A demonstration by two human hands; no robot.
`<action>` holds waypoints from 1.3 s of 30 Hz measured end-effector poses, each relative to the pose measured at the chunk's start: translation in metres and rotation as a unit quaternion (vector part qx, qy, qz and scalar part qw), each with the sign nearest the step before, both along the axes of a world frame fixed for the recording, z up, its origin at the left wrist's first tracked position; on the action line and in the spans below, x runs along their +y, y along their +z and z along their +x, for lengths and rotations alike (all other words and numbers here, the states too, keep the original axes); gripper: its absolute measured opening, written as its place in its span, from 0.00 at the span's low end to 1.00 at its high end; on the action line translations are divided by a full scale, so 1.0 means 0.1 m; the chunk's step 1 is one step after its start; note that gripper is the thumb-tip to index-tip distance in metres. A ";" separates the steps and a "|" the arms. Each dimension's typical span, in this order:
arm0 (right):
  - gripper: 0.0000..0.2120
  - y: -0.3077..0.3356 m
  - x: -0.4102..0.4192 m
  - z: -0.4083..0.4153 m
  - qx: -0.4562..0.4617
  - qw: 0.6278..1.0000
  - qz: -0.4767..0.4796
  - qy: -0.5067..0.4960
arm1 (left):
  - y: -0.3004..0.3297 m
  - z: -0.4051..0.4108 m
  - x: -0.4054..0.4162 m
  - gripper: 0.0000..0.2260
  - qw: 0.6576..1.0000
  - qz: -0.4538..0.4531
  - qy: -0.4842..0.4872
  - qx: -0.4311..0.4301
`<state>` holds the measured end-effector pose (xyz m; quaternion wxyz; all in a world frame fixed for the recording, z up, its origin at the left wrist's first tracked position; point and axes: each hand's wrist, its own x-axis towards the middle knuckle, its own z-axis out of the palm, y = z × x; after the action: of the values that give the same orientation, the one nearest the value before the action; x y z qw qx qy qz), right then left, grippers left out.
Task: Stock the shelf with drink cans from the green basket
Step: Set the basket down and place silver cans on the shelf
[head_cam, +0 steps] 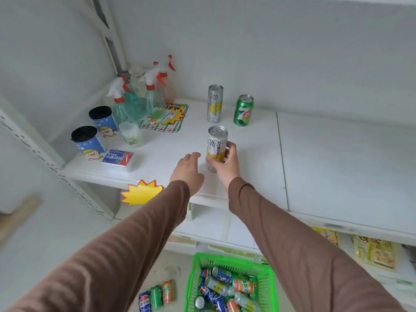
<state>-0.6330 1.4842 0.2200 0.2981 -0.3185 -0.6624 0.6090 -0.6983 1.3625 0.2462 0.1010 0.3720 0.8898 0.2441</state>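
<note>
**shelfwatcher:** ok so what are the hands doing here?

**canfan22:** right hand (226, 164) is wrapped around a tall silver-and-yellow can (216, 146), dead centre of the frame. Thumb on the left side, fingers round the right. Can is upright with its base on, or just above, the white shelf (337, 158); can't tell if it's fully down. Left hand (188, 168) is just left of it, fingers loose and spread, holding nothing, hovering over the shelf edge. Not touching the can as far as I can see.

**shelfwatcher:** anything already on the shelf?

**canfan22:** yep, a matching tall can (215, 103) stands behind the held one, and a green 7up can (243, 110) is just beside that on the right. Both upright, apart from each other.

**shelfwatcher:** and the basket?

**canfan22:** green basket (191, 282) sits on the floor at bottom centre, between the two brown sleeves, with a jumble of cans lying in it: blue, orange, silver-yellow. Three more cans (156, 297) lie on the floor just left of it.

**shelfwatcher:** the clutter on the left?

**canfan22:** spray bottles (144, 95) at the shelf's back corner, two blue tubs (94, 129) with black lids, a clear cup (130, 134), a blue packet (117, 157), plus a yellow starburst tag (140, 192) on the shelf's front edge.
</note>
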 end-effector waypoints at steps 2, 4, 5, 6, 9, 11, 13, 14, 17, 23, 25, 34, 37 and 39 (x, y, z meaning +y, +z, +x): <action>0.29 0.00 0.14 -0.21 -0.001 1.000 0.008 -0.005 | -0.02 -0.19 0.17 0.28 1.000 -0.005 0.006 -0.001; 0.29 -0.01 0.27 -0.39 -0.004 1.000 0.013 -0.011 | -0.04 -0.36 0.33 0.28 1.000 -0.008 0.013 -0.004; 0.29 0.00 0.34 -0.48 -0.008 1.000 0.020 -0.013 | -0.04 -0.44 0.41 0.28 1.000 -0.009 0.018 -0.005; 0.29 -0.01 0.40 -0.57 -0.013 0.999 0.027 -0.015 | -0.04 -0.51 0.49 0.28 1.000 -0.009 0.021 -0.006; 0.30 -0.03 0.59 -0.82 -0.032 0.998 0.049 -0.027 | -0.03 -0.73 0.70 0.29 1.000 -0.007 0.020 -0.003; 0.30 -0.08 0.70 -0.97 -0.048 0.997 0.057 -0.035 | -0.03 -0.85 0.81 0.29 1.000 -0.005 0.016 0.000; 0.29 -0.12 0.80 -1.10 -0.057 0.996 0.058 -0.038 | -0.03 -0.96 0.89 0.29 1.000 -0.003 0.013 0.005; 0.28 -0.14 0.85 -1.16 -0.061 0.996 0.057 -0.041 | -0.03 -1.00 0.92 0.29 1.000 -0.003 0.012 0.007; 0.28 -0.18 0.93 -1.29 -0.071 0.994 0.060 -0.053 | -0.06 -1.11 0.99 0.29 1.000 -0.007 0.010 0.010; 0.27 -0.21 1.01 -1.42 -0.078 0.992 0.073 -0.063 | -0.10 -1.21 1.01 0.29 1.000 -0.016 0.018 0.007; 0.28 -0.20 1.03 -1.45 -0.085 0.991 0.079 -0.062 | -0.09 -1.20 1.00 0.29 1.000 -0.016 0.018 0.005; 0.38 -0.05 0.79 -1.07 -0.099 0.990 0.084 -0.052 | -0.05 -0.94 0.62 0.27 1.000 0.018 -0.005 0.024; 0.34 0.02 0.52 -0.63 -0.096 0.984 0.141 -0.058 | -0.06 -0.67 0.38 0.26 0.998 0.046 -0.011 0.033; 0.29 0.02 0.29 -0.28 -0.098 0.974 0.191 -0.066 | -0.10 -0.43 0.20 0.25 0.996 0.072 -0.014 0.040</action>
<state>-0.6606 1.5132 0.2219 0.3267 -0.3562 -0.7702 0.4161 -0.7414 1.3829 0.2360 0.0417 0.4004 0.8678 0.2913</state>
